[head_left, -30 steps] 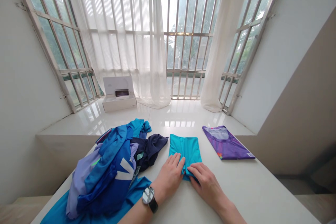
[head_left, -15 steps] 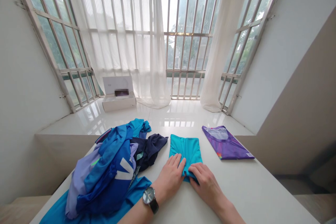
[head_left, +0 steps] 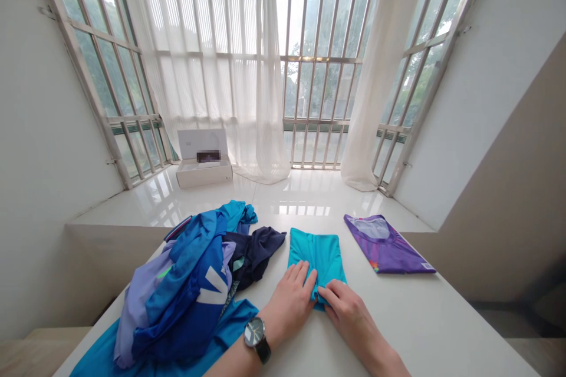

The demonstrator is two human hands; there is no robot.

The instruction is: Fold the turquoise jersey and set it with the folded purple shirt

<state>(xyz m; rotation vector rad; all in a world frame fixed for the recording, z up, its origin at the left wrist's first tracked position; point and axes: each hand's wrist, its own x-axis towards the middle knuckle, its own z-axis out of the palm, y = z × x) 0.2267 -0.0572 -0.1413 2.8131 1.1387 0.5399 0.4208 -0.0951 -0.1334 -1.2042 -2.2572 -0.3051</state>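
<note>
A turquoise garment [head_left: 316, 244], folded into a small rectangle, lies on the white table in front of me. My left hand [head_left: 295, 291] rests flat on its near left part, fingers stretched out over the cloth. At the near right edge, my right hand [head_left: 347, 306] has its fingers curled, pinching the fabric between thumb and fingertips. Its thumb is partly hidden. Some of the near edge is covered by both hands. To the right lies a folded purple shirt [head_left: 393, 250] with its neckline showing.
A loose heap of blue, lilac and navy clothes [head_left: 186, 294] covers the left of the white table [head_left: 446, 330]. Behind the table is a glossy window sill [head_left: 305, 194] bearing an open white box [head_left: 204, 177]. Pale curtains [head_left: 221, 88] hang before barred windows.
The whole view has shifted slightly, so everything appears a little further right and lower. Both hands remain on the turquoise garment, with the right fingers slightly more curled.
</note>
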